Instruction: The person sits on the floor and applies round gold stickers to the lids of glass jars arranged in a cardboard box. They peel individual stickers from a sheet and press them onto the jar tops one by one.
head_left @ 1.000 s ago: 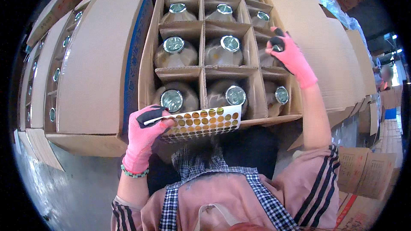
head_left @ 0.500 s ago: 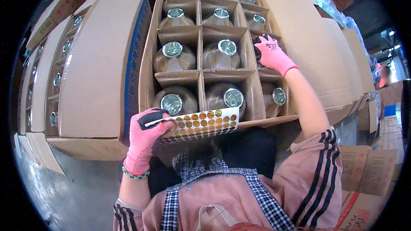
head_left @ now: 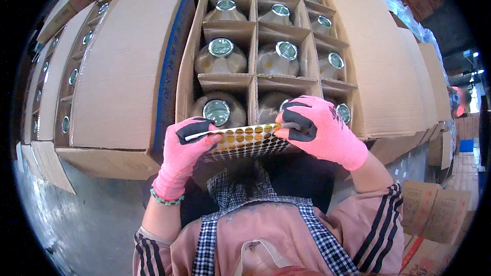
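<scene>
A white sheet of round gold stickers [head_left: 244, 139] is held level at the near edge of a divided carton. My left hand [head_left: 184, 148], in a pink glove with dark fingertips, pinches the sheet's left end. At the other end, my right hand [head_left: 327, 129], gloved alike, has thumb and fingers closed on the sheet's right edge. Round glass vessels with silvery rims, such as this one [head_left: 219, 64], stand one to a compartment in the carton [head_left: 227, 81]. My right hand partly covers a front middle vessel's rim.
To the left stands another carton of similar vessels, its broad flap [head_left: 120, 66] raised. The open carton's right flap [head_left: 383, 66] spreads outward. Flattened cardboard [head_left: 434, 209] lies at the lower right. A person in pink [head_left: 462, 101] is far off at the right.
My right hand has come back from a right-column compartment to the sheet's right end and taken hold there. My left hand still grips the sheet. The view has shifted slightly.
</scene>
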Available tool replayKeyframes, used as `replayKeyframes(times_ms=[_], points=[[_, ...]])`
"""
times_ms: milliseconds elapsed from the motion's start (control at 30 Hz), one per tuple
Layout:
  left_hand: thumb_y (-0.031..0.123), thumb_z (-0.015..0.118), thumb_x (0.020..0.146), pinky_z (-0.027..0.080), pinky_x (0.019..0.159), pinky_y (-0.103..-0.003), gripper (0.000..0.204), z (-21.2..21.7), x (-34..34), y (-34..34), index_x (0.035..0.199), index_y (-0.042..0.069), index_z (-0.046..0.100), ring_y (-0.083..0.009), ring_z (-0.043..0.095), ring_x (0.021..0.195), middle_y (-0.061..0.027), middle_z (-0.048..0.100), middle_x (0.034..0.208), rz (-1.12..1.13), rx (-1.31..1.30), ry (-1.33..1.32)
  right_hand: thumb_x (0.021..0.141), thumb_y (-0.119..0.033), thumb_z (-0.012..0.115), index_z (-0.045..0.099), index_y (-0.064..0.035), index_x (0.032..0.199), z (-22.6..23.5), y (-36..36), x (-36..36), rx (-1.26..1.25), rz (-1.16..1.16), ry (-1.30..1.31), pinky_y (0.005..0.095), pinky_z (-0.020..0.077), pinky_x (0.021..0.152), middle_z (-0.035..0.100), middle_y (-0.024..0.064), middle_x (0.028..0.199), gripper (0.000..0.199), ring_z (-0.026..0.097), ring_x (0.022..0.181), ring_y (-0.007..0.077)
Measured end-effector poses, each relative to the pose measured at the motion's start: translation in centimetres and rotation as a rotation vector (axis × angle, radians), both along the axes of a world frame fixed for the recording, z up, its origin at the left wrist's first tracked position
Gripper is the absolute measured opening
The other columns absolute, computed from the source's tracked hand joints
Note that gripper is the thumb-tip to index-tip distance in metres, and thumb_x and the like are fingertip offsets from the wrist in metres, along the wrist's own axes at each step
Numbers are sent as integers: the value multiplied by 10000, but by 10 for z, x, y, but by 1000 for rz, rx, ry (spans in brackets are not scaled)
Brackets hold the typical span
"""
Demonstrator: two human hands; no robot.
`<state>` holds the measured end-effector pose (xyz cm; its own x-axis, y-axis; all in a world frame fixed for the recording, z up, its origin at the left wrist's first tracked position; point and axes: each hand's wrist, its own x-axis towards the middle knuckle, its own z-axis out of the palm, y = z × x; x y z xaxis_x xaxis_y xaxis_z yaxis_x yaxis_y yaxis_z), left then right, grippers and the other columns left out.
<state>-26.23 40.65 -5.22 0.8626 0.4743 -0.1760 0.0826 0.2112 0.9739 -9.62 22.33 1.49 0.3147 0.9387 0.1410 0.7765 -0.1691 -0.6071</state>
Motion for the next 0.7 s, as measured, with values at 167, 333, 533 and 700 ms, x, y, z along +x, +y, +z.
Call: replayKeyframes(times_ms=[167, 333, 533, 700], points=[[48, 702, 669, 429, 604, -182, 152, -2, 1, -1, 794, -6, 634, -51, 535, 663, -8, 605, 725, 1, 58, -29, 648, -57, 691, 570, -26, 703, -2, -2, -7, 51, -94, 95, 346, 441, 667, 575, 96, 705, 136, 557, 720, 269], [51, 704, 671, 421, 570, -180, 147, 2, 1, -3, 787, -5, 633, -49, 532, 639, -2, 594, 712, -45, 113, -3, 641, -11, 678, 557, -20, 672, -8, -5, -8, 102, -151, 193, 332, 446, 666, 565, 94, 687, 125, 540, 694, 267], [33, 691, 672, 417, 571, -179, 125, 3, 1, -4, 777, -3, 633, -47, 530, 649, 2, 591, 713, 0, 63, -8, 651, -31, 686, 569, -33, 753, -6, -7, -13, 56, -158, -21, 340, 443, 707, 588, 104, 757, 155, 562, 737, 293], [27, 692, 667, 420, 593, -182, 128, 3, 1, 0, 775, -1, 630, -49, 530, 659, 6, 594, 712, -11, 49, -18, 641, -49, 699, 580, -45, 797, -6, -6, -12, 181, -50, -186, 366, 443, 722, 591, 88, 796, 196, 573, 788, 282]])
